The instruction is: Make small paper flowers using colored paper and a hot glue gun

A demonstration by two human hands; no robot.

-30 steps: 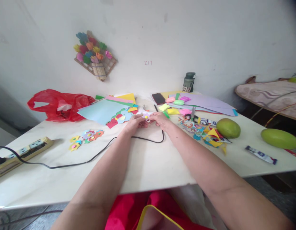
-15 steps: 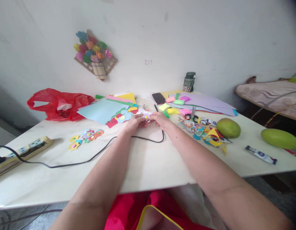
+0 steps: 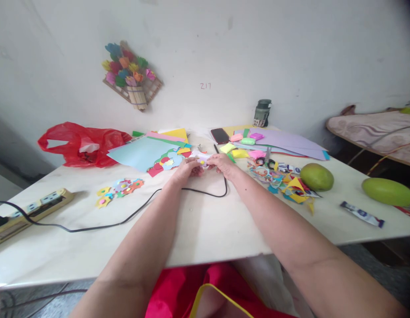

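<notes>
Near the middle of the white table [image 3: 205, 234], a small pale lilac paper piece [image 3: 205, 158] with a yellow dot is pinched between both hands. My left hand [image 3: 189, 170] grips its left side, fingers curled. On its right side, my right hand [image 3: 222, 163] holds the edge with thumb and fingertips. Colored paper cutouts [image 3: 168, 162] lie just left of my left hand. Beyond my right hand are soft clay packets, one of them yellow [image 3: 240, 153]. Finished-looking paper flowers [image 3: 122, 186] with dot centers rest further left.
A black cable [image 3: 142, 207] runs from the power strip [image 3: 32, 212] past my wrists. Paper scraps [image 3: 293, 187], scissors [image 3: 267, 160], green fruit [image 3: 316, 177] and a tube [image 3: 362, 214] lie right. A red bag [image 3: 84, 143], phone [image 3: 220, 136] and bottle [image 3: 262, 113] stand further back.
The lilac piece is tilted slightly differently between the fingers, and its yellow dot sits a touch further left. Both hands stay almost in place.
</notes>
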